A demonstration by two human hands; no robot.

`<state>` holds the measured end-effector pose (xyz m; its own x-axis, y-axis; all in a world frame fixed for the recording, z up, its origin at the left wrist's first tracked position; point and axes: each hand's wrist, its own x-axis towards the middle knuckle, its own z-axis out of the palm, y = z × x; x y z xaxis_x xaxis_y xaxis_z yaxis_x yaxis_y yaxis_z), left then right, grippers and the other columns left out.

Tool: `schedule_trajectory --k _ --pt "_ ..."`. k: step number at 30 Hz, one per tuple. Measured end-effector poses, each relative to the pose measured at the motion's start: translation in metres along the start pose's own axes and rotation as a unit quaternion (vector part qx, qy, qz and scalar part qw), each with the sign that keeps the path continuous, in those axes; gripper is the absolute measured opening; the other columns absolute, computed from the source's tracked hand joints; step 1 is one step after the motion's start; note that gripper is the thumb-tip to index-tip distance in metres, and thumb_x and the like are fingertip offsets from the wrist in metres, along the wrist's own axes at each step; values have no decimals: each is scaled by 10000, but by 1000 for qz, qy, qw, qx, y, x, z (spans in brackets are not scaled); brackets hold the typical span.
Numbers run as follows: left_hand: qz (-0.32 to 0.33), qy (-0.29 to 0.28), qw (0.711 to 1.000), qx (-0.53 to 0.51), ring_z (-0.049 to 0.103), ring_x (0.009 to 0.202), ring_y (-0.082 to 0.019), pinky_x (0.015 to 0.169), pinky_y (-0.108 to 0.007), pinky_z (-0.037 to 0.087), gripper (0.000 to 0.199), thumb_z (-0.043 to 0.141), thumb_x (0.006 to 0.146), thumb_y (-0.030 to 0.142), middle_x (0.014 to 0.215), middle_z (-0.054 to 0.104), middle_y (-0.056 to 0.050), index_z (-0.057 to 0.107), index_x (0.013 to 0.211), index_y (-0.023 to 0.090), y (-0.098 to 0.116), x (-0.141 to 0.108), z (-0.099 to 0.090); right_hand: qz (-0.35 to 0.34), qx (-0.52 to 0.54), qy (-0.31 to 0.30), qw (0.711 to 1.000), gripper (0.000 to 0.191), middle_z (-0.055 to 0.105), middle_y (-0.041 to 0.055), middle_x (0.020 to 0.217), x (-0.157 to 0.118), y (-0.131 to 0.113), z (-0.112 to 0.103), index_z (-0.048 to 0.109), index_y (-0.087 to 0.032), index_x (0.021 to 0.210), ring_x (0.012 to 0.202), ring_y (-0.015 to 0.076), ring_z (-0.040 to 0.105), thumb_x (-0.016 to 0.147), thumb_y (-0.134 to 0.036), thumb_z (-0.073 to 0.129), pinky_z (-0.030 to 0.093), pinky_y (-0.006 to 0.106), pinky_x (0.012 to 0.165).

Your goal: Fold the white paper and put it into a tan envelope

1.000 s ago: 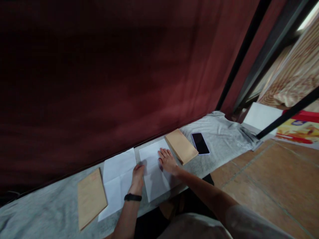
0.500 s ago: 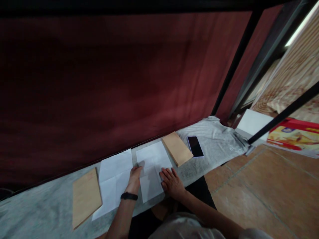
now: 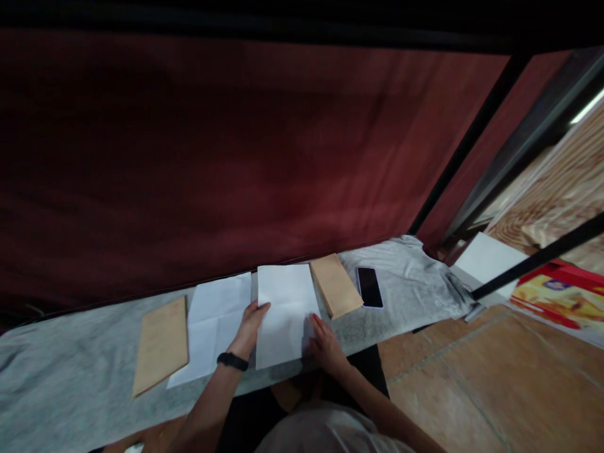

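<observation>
A creased white sheet (image 3: 286, 324) lies in front of me on the grey cloth. My left hand (image 3: 251, 319) pinches its left edge between thumb and fingers. At the sheet's lower right edge, my right hand (image 3: 325, 346) holds it with the fingers close together. Another creased white sheet (image 3: 214, 330) lies flat to the left, partly behind my left wrist. Beyond that is a brown envelope (image 3: 163, 343). Close to the right edge of the held sheet lie brown envelopes (image 3: 336, 285), stacked.
A phone (image 3: 370, 287) lies right of the stacked envelopes on the grey cloth (image 3: 410, 283). A dark red curtain (image 3: 236, 163) hangs behind, with a black post (image 3: 472, 141) at right. A red and yellow box (image 3: 561, 296) stands on the tiled floor.
My right hand has gone from lying spread at the sheet's edge to gripping that edge. The sheet now looks slightly lifted and turned. The view has shifted a little.
</observation>
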<state>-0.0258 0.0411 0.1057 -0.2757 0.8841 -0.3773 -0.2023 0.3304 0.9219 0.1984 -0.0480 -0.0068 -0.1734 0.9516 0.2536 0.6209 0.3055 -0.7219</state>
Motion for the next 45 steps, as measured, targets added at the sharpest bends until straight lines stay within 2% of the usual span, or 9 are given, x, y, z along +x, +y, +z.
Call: schedule_trajectory --k 6,9,12,18,23,28,34,39,45 --pt "42 -123 991 33 707 740 -224 723 -310 515 559 887 580 437 850 775 -72 725 1012 120 50 -19 -8 172 238 75 953 630 586 141 1432 59 8 -9 453 -227 1490 1345 313 543 932 -503 548 484 545 1093" --pt "65 -155 985 38 712 770 -224 727 -305 520 599 867 635 483 927 782 -88 715 1091 125 72 -30 -7 242 446 82 858 659 651 103 1341 90 -3 -28 546 -259 1389 1259 283 613 822 -561 690 506 486 1067" --pt "77 -179 980 47 722 800 -246 736 -327 537 639 851 658 525 967 784 -103 703 1134 125 90 -38 -5 223 550 8 805 569 702 98 1259 115 -22 -56 629 -216 1255 1127 252 685 796 -538 724 531 431 1009" --pt "157 -189 964 103 721 829 -240 739 -330 554 577 827 703 525 973 788 -91 712 1115 138 117 -39 -6 139 567 7 812 377 782 41 996 161 -54 -109 710 -207 1017 904 212 716 709 -399 814 543 321 839" --pt "292 -129 925 206 721 896 -255 850 -378 561 454 792 726 553 1008 790 -80 766 954 161 121 -19 -13 85 541 31 836 336 784 6 982 181 -64 -134 720 -245 1010 915 207 703 713 -375 806 526 348 896" --pt "416 -105 858 282 709 1042 -267 991 -425 531 300 710 834 470 1079 779 -87 777 945 199 88 5 -29 49 414 38 908 241 776 20 1053 153 -56 -129 742 -260 972 1028 228 689 784 -411 755 497 400 1005" --pt "466 -142 769 414 607 1279 -246 1126 -476 449 249 558 946 290 1332 685 -91 753 1089 231 2 12 -48 -61 192 -26 979 354 669 88 1347 82 -24 -75 752 -269 1164 1303 278 573 840 -411 728 399 494 1160" --pt "415 -250 657 577 439 1446 -198 1220 -469 331 592 449 867 34 1544 500 -47 590 1395 261 -51 5 -66 -102 47 -104 988 450 594 100 1452 33 3 -41 674 -259 1318 1398 287 487 870 -258 632 372 532 1182" --pt "343 -274 657 613 398 1466 -152 1225 -431 327 662 373 891 4 1574 454 0 528 1451 322 -74 -1 -90 -145 -31 -169 974 592 544 98 1503 -1 13 -47 574 -255 1430 1422 266 462 862 -106 500 310 536 1213"
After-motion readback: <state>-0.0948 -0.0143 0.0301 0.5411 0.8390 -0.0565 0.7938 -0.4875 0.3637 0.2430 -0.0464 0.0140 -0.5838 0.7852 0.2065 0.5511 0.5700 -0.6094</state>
